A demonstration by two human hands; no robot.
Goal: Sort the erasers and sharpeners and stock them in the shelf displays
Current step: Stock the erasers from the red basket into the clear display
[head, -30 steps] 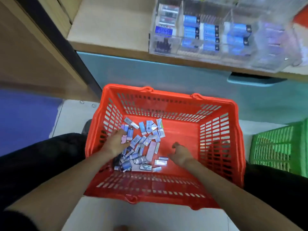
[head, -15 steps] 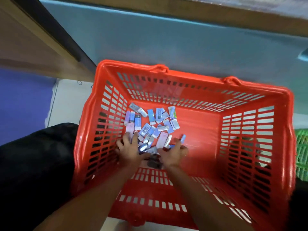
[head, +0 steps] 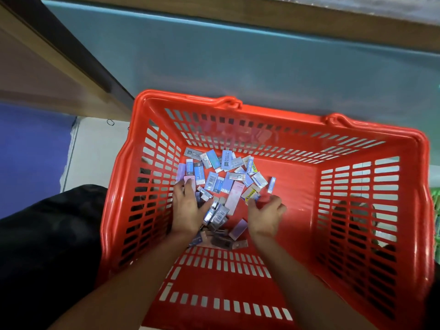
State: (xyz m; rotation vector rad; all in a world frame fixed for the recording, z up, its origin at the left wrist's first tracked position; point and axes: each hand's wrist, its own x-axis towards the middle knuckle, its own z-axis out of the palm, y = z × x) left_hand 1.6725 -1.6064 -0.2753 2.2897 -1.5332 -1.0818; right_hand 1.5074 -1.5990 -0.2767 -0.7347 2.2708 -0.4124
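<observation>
A pile of small wrapped erasers [head: 221, 179], mostly blue, white and pink, lies on the floor of a red plastic basket [head: 357, 141] towards its left side. My left hand [head: 188, 208] rests on the left of the pile, its fingers laid flat over a pink eraser [head: 189, 180] and its thumb against the wrappers in the middle. My right hand [head: 264, 215] is at the right edge of the pile, its fingers curled round a yellow-labelled eraser [head: 250, 194]. More erasers lie partly hidden under both wrists. The shelf displays are out of view.
The basket stands on a pale floor against a blue-grey cabinet front [head: 238, 60] under a wooden shelf edge [head: 285, 17]. A wooden panel [head: 47, 67] runs down the left. My dark-clothed legs [head: 47, 246] flank the basket. A green basket [head: 437, 210] shows at the right edge.
The view dropped, so the shelf displays left the frame. My hands came together over the near part of the pile, then my right hand moved to its right edge and closed on an eraser.
</observation>
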